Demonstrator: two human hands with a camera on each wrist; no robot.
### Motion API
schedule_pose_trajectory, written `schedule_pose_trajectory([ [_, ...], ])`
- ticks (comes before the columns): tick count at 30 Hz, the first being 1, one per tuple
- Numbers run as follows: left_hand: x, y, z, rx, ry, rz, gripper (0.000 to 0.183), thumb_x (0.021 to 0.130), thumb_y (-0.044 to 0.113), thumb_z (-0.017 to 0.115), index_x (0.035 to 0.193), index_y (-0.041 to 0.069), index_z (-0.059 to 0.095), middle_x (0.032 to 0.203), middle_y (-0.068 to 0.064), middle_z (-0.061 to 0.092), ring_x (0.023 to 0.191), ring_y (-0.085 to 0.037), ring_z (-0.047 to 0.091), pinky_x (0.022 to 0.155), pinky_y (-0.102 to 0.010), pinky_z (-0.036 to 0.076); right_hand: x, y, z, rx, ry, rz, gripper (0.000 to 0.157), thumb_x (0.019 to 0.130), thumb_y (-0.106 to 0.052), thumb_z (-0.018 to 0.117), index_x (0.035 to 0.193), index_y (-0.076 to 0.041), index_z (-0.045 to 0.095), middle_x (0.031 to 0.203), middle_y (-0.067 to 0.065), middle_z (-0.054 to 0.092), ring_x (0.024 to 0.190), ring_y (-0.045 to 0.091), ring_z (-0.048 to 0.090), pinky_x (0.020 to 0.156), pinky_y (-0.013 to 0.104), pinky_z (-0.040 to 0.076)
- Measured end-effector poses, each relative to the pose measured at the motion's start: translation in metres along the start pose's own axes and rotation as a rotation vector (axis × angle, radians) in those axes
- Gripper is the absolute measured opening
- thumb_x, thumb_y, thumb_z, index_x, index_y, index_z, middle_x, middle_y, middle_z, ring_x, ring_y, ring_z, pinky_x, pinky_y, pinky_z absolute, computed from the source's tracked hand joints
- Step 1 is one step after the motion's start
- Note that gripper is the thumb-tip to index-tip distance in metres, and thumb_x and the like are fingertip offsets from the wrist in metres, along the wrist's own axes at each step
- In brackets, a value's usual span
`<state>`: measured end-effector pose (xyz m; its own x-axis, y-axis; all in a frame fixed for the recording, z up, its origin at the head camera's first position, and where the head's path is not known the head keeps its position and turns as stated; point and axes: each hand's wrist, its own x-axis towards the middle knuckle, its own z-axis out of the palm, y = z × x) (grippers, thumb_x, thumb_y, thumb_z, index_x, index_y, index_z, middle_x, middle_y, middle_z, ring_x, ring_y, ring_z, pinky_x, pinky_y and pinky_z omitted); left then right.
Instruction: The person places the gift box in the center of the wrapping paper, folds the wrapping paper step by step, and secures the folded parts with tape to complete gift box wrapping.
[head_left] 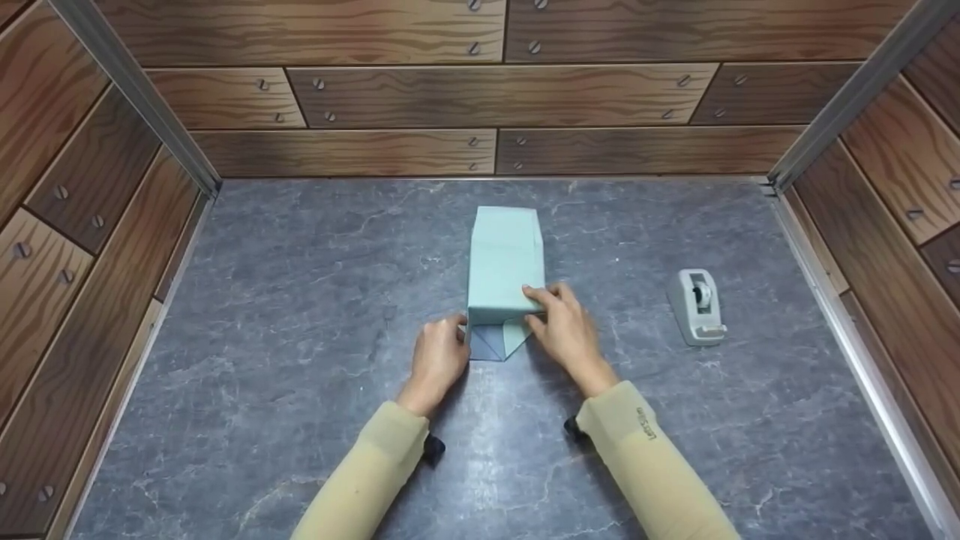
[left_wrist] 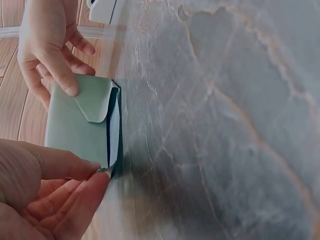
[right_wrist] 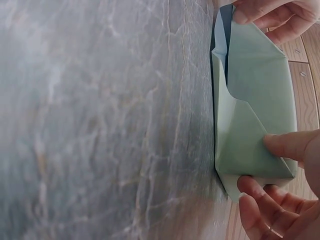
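A box-shaped packet of pale green paper [head_left: 506, 262] lies lengthwise on the table, its near end partly folded. At that end, a folded flap [left_wrist: 95, 102] covers part of the right side, while the paper's lower edge stands apart from it with a dark gap between. My left hand [head_left: 439, 356] pinches the paper edge at the near left corner between thumb and finger. My right hand [head_left: 566, 330] holds the near right corner, thumb against the folded end and fingers on the top and side. Whatever the paper may enclose is hidden.
A grey tape dispenser [head_left: 696, 307] with a roll in it stands to the right of the packet. The grey marbled tabletop [head_left: 315, 277] is bounded by wood-patterned walls [head_left: 502, 97] at the back and sides, with metal edging along the corners.
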<state>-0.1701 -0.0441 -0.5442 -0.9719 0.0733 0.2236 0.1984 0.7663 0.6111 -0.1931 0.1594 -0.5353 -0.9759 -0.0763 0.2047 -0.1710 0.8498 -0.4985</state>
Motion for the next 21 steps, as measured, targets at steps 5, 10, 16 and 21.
schedule_pose_trajectory([
  [5, 0.0017, 0.0004, -0.0010, -0.004, 0.031, -0.018, 0.017, 0.077, 0.009, 0.066, 0.094, 0.006, 0.069, 0.069, 0.001, 0.065, 0.061, -0.014, 0.062, 0.054, -0.032, 0.049, -0.0011, 0.0004, 0.0001, -0.001, 0.011, -0.012, 0.048, 0.080, -0.022, 0.071, 0.124, -0.030, 0.057, 0.109, 0.001, 0.050, 0.076, 0.022, 0.056, 0.053, 0.036, 0.043],
  [10, 0.0068, 0.0000, 0.0007, 0.001, 0.095, -0.004, 0.012, 0.085, 0.017, 0.063, 0.089, 0.008, 0.069, 0.070, 0.000, 0.065, 0.058, -0.013, 0.060, 0.052, -0.030, 0.048, -0.0003, 0.0001, -0.0003, -0.006, 0.012, -0.008, 0.048, 0.079, -0.022, 0.072, 0.124, -0.030, 0.057, 0.108, 0.000, 0.050, 0.076, 0.022, 0.056, 0.053, 0.036, 0.043],
  [16, 0.0060, -0.0003, 0.0011, 0.008, 0.112, 0.001, 0.009, 0.081, 0.011, 0.064, 0.088, 0.008, 0.068, 0.070, 0.001, 0.065, 0.060, -0.014, 0.060, 0.053, -0.031, 0.048, 0.0003, -0.0002, 0.0004, 0.003, 0.009, -0.007, 0.048, 0.079, -0.022, 0.072, 0.124, -0.031, 0.057, 0.108, -0.001, 0.049, 0.071, 0.021, 0.054, 0.051, 0.034, 0.042],
  [21, 0.0043, 0.0007, -0.0002, 0.011, 0.082, 0.016, 0.021, 0.074, 0.000, 0.063, 0.094, 0.007, 0.067, 0.071, 0.001, 0.064, 0.062, -0.016, 0.060, 0.054, -0.033, 0.048, -0.0003, 0.0008, 0.0009, -0.005, 0.015, -0.012, 0.047, 0.079, -0.021, 0.072, 0.124, -0.031, 0.057, 0.107, 0.000, 0.050, 0.072, 0.022, 0.054, 0.052, 0.035, 0.042],
])
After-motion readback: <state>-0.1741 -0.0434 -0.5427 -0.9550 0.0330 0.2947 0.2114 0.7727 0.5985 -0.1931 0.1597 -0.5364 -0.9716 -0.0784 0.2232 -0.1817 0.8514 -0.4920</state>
